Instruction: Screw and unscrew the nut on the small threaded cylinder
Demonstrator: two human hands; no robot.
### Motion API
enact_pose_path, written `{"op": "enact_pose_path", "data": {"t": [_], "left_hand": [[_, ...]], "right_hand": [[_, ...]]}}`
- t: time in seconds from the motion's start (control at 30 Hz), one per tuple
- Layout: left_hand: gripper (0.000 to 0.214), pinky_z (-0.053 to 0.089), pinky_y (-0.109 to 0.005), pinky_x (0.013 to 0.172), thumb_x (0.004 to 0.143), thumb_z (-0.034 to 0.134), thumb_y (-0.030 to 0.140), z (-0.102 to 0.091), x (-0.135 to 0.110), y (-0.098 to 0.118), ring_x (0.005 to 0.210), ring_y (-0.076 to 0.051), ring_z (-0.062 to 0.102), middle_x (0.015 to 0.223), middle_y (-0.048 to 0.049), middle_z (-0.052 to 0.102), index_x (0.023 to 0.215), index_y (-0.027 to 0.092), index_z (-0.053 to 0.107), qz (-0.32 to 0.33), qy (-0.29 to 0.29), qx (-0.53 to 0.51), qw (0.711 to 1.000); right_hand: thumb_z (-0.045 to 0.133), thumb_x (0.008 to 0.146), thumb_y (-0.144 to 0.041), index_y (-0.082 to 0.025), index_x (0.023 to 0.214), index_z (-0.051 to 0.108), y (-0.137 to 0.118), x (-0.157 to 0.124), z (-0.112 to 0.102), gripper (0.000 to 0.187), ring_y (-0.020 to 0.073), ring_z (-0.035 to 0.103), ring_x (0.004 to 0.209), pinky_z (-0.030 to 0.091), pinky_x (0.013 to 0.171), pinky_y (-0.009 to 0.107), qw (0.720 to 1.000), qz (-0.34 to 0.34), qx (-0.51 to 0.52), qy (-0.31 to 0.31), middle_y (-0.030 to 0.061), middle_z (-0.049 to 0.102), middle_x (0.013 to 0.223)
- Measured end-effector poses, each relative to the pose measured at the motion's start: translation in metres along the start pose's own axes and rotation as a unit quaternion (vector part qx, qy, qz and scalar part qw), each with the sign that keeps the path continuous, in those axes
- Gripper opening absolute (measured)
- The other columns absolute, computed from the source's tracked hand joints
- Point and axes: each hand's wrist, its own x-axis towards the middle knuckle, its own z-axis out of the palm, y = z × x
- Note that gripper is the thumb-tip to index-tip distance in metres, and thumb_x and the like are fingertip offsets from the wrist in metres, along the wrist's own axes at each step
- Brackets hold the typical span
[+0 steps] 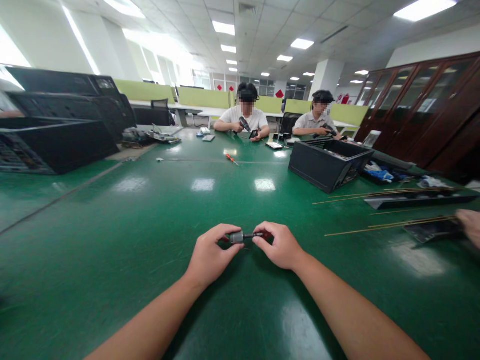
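Note:
Between my two hands, just above the green table, is a short grey metal cylinder (236, 237) with a thin dark shaft (248, 236) running out of its right end. My left hand (212, 255) pinches the cylinder between thumb and fingers. The fingers of my right hand (279, 245) close round the far end of the shaft, where a dark reddish part (266, 234) shows. I cannot make out whether cylinder and shaft are one piece. Farther off on the table lies an orange-handled screwdriver (231, 159), apart from both hands.
Black computer cases stand at left (75, 142) and right (326, 165). Thin yellowish rods (348, 232) lie at right by dark metal parts, near another person's hand (470, 225). Across the green table (112, 250) two people sit; one holds a power drill (245, 124).

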Motion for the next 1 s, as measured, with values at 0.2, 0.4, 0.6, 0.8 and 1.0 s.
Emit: {"op": "enact_pose_path", "data": {"t": [0.2, 0.4, 0.6, 0.8, 1.0], "left_hand": [[0.024, 0.055, -0.030, 0.077, 0.075, 0.073, 0.026, -0.0007, 0.0011, 0.0010, 0.085, -0.019, 0.067, 0.095, -0.0034, 0.072, 0.099, 0.022, 0.071, 0.002, 0.001, -0.002, 1.000], [0.025, 0.054, -0.029, 0.078, 0.075, 0.074, 0.024, -0.0005, 0.0011, -0.0008, 0.087, -0.018, 0.066, 0.096, -0.0012, 0.071, 0.100, 0.024, 0.070, -0.001, -0.001, -0.012, 1.000], [0.026, 0.054, -0.030, 0.079, 0.075, 0.075, 0.024, -0.0002, 0.0002, -0.0019, 0.087, -0.018, 0.067, 0.098, -0.0014, 0.071, 0.101, 0.024, 0.070, -0.009, 0.001, -0.015, 1.000], [0.026, 0.055, -0.029, 0.078, 0.075, 0.074, 0.024, -0.0004, 0.0011, -0.0015, 0.086, -0.018, 0.067, 0.098, -0.0014, 0.071, 0.101, 0.024, 0.070, -0.016, -0.003, -0.014, 1.000], [0.027, 0.054, -0.030, 0.079, 0.075, 0.075, 0.025, -0.0004, 0.0010, -0.0023, 0.086, -0.017, 0.066, 0.099, 0.0001, 0.071, 0.101, 0.025, 0.070, -0.023, -0.004, -0.010, 1.000]], "right_hand": [[0.064, 0.086, -0.025, -0.021, 0.092, 0.068, -0.0001, 0.0000, -0.0005, 0.008, 0.0167, 0.063, 0.074, 0.047, 0.071, 0.028, 1.000, 0.002, -0.003, -0.001, 0.0018, 0.070, 0.081], [0.064, 0.085, -0.024, -0.021, 0.093, 0.067, -0.0002, 0.0000, -0.0009, 0.009, 0.0164, 0.063, 0.074, 0.046, 0.071, 0.028, 1.000, 0.002, -0.003, -0.002, 0.0017, 0.070, 0.081], [0.063, 0.085, -0.024, -0.021, 0.092, 0.067, 0.0006, 0.0001, -0.0016, 0.009, 0.0163, 0.063, 0.072, 0.046, 0.070, 0.028, 1.000, 0.006, 0.002, 0.009, 0.0014, 0.069, 0.080], [0.064, 0.085, -0.024, -0.021, 0.093, 0.067, -0.0004, 0.0004, -0.0029, 0.009, 0.0158, 0.063, 0.071, 0.046, 0.070, 0.027, 1.000, 0.010, 0.004, 0.010, 0.0007, 0.069, 0.079], [0.064, 0.084, -0.024, -0.020, 0.092, 0.067, 0.0007, 0.0007, -0.0031, 0.010, 0.0158, 0.062, 0.072, 0.046, 0.071, 0.027, 1.000, 0.018, 0.005, 0.008, 0.0008, 0.068, 0.078]]}}
